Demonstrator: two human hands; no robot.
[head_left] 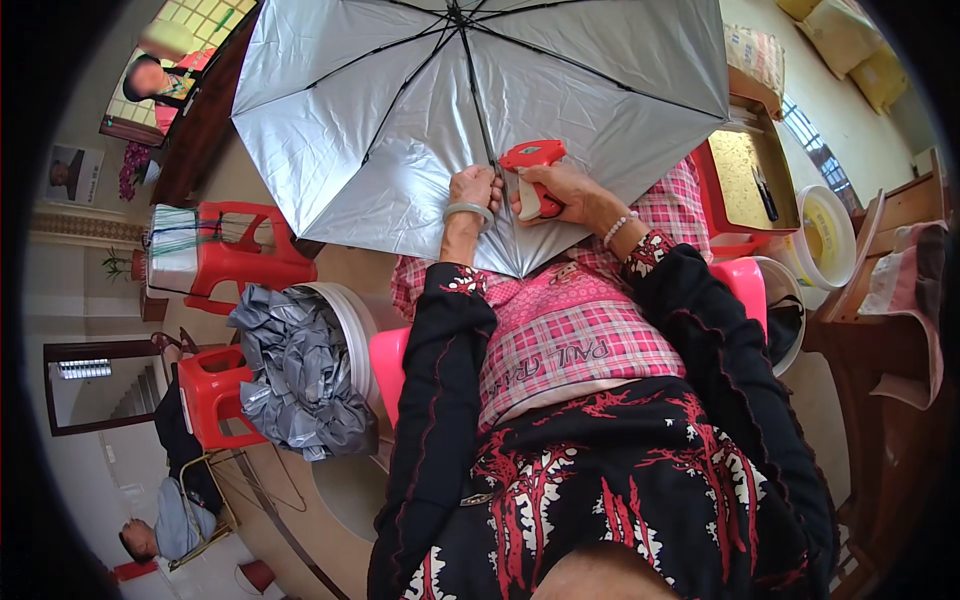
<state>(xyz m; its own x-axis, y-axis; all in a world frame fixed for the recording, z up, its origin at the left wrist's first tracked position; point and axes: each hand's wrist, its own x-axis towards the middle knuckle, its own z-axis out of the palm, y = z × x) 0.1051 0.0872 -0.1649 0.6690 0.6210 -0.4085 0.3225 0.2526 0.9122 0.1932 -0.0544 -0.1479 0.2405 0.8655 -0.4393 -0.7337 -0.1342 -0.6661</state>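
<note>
Head view, and we're right over an open silver-cloth umbrella with black ribs (pixel 570 95), spread wide above the lap and filling the far middle! Left hand (pixel 475 190) is closed tight at its near part, though whether on cloth or rib, I cannot tell. Just beside it, the right hand (pixel 570 195) is wrapped round a red-and-white pistol-shaped plastic tool (pixel 533 156), its red head tilted up against the silver. Below, a pink-checked cloth (pixel 590 345) covers the lap. Over on the left, crumpled grey-silver fabric (pixel 300 375) piles out of a round white bucket (pixel 354 318), near a red plastic stool (pixel 225 262). Far right, a dark slim tool (pixel 765 195) lies in a red-rimmed, gold-bottomed tray (pixel 737 185), beside a round white tub (pixel 843 262).
</note>
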